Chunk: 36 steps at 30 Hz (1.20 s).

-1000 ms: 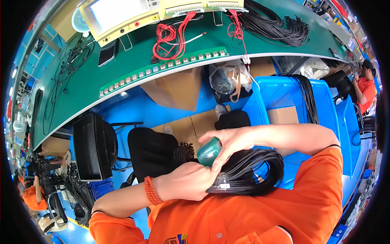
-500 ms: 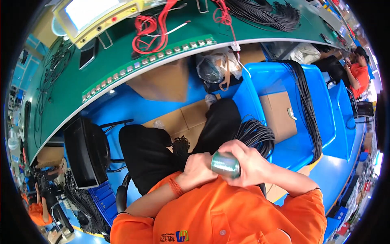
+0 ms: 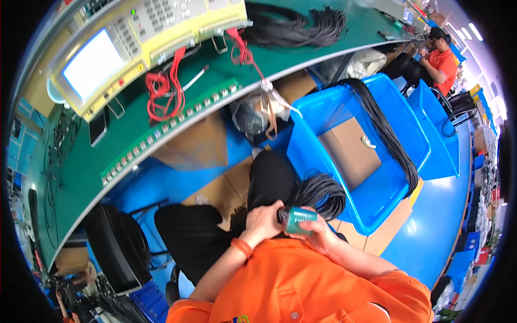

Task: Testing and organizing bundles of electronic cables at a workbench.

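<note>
Lower centre of frame: right hand (image 3: 323, 236) held the green tape roll (image 3: 301, 219); left hand (image 3: 264, 222) curled beside it, contents hidden, couldn't tell. Black cables (image 3: 326, 195) sat just above; slack right fingers could've dropped the roll, or loose cables snagged it.

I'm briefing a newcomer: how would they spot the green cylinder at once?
Find the big blue bin with cardboard inside. Below and left of it, near the orange shirt, the right hand holds a short cylinder. Its glossy green sets it apart from the black cables just above.
</note>
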Available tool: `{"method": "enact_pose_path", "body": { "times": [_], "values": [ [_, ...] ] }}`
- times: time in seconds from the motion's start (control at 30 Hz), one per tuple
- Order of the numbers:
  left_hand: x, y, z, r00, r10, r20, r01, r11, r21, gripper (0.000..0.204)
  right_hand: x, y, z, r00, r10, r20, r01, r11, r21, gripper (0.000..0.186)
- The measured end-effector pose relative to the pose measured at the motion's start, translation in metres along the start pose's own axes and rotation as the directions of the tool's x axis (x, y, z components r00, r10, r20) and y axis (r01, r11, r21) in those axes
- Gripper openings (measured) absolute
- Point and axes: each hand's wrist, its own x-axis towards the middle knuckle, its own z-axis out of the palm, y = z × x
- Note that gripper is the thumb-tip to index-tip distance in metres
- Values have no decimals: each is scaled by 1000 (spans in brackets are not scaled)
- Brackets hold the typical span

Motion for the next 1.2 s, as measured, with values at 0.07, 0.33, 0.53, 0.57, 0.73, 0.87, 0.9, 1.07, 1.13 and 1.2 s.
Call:
{"method": "enact_pose_path", "body": {
  "times": [0.07, 0.33, 0.53, 0.57, 0.73, 0.87, 0.9, 1.07, 1.13, 1.2],
  "values": [
    [1, -5, 3, 1000, -11, 29, 12, 999, -44, 45, 1, 0, 2, 998, -31, -58, 20, 984, -177, 51],
    [-21, -45, -30, 918, 176, 356, 155, 666, -730, 46, -15, -12, 15, 659, -330, 676, 749, 213, -627, 64],
    [-42, -44, -54, 945, 214, 248, 169, 327, -930, 35, -4, -13, 54, 582, -31, 812, 812, -37, -583, 75],
    [-42, -45, -52, 968, 150, 202, 147, 316, -937, 35, -4, -13, 62, 619, 19, 785, 784, -73, -616, 78],
    [-50, -41, -41, 969, -240, -58, 73, 505, -860, 24, -4, -10, 92, 756, 135, 640, 631, -408, -659, 82],
    [-59, -31, -33, 851, -354, -387, -161, 526, -835, 72, 6, 4, 104, 625, 338, 704, 681, -677, -280, 92],
    [-63, -34, -29, 819, -357, -449, -177, 587, -790, 66, 8, 6, 105, 633, 369, 680, 663, -711, -232, 92],
    [-78, -40, -20, 792, -410, -452, -43, 701, -711, 57, 12, 7, 124, 680, 491, 545, 656, -740, -151, 80],
    [-88, -34, -26, 817, -377, -437, -17, 740, -672, 56, 15, 0, 123, 586, 595, 549, 764, -631, -131, 50],
    [-100, -23, -40, 871, -359, -335, 57, 752, -656, 53, 17, -11, 114, 566, 610, 555, 790, -593, -154, 46]
  ]
}}
